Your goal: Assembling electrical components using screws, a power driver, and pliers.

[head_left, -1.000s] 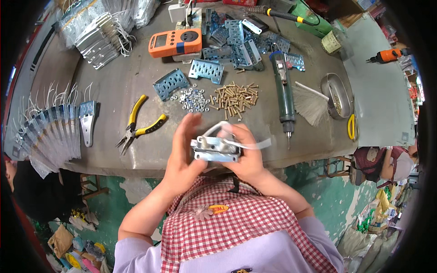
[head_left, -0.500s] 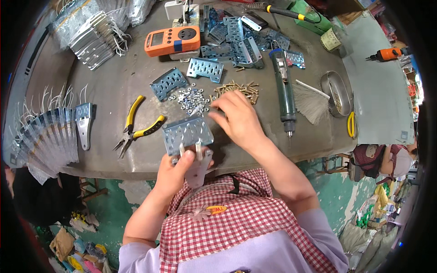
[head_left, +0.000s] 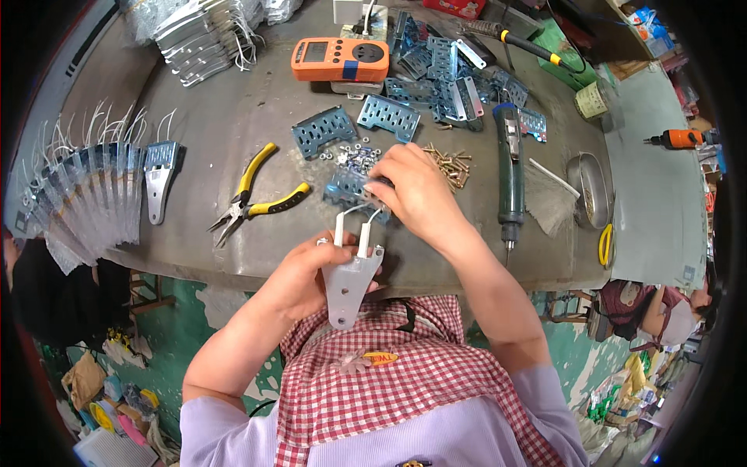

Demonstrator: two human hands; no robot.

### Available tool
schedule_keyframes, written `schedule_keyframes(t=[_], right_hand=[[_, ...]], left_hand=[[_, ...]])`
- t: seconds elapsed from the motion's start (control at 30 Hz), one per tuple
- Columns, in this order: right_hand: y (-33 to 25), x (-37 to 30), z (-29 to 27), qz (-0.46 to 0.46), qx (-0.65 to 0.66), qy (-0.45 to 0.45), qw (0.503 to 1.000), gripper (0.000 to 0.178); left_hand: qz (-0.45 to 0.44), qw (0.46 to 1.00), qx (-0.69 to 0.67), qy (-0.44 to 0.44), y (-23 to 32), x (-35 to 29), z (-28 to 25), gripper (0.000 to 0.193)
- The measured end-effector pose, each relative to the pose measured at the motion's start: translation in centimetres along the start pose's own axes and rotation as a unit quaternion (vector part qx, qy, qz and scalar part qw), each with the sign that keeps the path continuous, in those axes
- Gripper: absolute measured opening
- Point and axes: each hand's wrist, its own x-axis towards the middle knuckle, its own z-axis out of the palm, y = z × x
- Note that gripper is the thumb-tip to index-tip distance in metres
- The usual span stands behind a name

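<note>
While my feed shows the left hand [head_left: 307,272] curled firmly around it, the grey bracket [head_left: 350,288] hangs over the near edge of the table [head_left: 436,268], tapering toward the checked apron [head_left: 373,358]. It is smooth and drilled with holes; two white sleeves [head_left: 363,240] rise from its wide end, thin wires leading toward a blue perforated plate [head_left: 342,187] just beyond. That plate is blurred, and the right hand [head_left: 412,183] covers its right side and part of the nuts [head_left: 356,159] and brass screws [head_left: 451,167]. Its fingers are bent, thumb near fingertips; I can't tell whether they grip anything. Half a second ago I saw the blue plate close behind the sleeves; now it sits farther out, the wires exposed.
</note>
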Motion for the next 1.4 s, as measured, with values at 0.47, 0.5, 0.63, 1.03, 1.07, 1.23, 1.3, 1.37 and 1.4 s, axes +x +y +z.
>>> schedule_keyframes(t=[0.47, 0.5, 0.63, 1.03, 1.07, 1.23, 1.3, 1.37, 1.4], right_hand=[[-3.2, -4.7, -2.2, 0.049, 0.059, 0.081, 0.994, 0.012], [-3.4, -5.3, -2.0, 0.056, 0.057, 0.081, 0.993, 0.012], [-4.1, -6.3, -2.6, 0.006, 0.055, 0.083, 0.995, 0.013], [-3.0, -5.9, -2.0, 0.018, 0.092, 0.093, 0.991, 0.015], [-1.9, -5.2, -1.9, 0.061, 0.082, 0.087, 0.991, 0.014], [1.7, -1.6, -0.6, -0.052, -0.213, 0.001, 0.976, 0.013], [1.6, -0.8, -0.9, -0.066, -0.19, 0.024, 0.979, 0.013], [1.2, -1.0, -1.5, -0.04, -0.087, 0.065, 0.993, 0.011], [0.1, -1.3, -1.5, -0.043, -0.082, 0.066, 0.994, 0.011]], left_hand=[[-0.029, 0.999, 0.036, -0.028, -4.9, -2.0, 1.6, 0.044], [-0.022, 0.998, 0.052, -0.032, -5.0, -1.9, 1.7, 0.041], [-0.051, 0.992, 0.106, -0.041, -5.2, -1.2, 1.6, 0.037], [0.032, 0.994, 0.098, 0.022, -3.7, -1.2, 0.2, 0.039], [0.039, 0.992, 0.112, 0.044, -3.6, -1.3, -0.2, 0.041], [0.149, 0.98, 0.115, 0.07, -1.8, -1.3, 0.6, 0.046], [0.152, 0.977, 0.124, 0.08, -1.2, -1.0, 0.3, 0.046], [0.165, 0.974, 0.123, 0.092, -1.1, -0.8, 0.2, 0.046], [0.167, 0.973, 0.124, 0.098, -0.9, -0.6, 0.0, 0.046]])
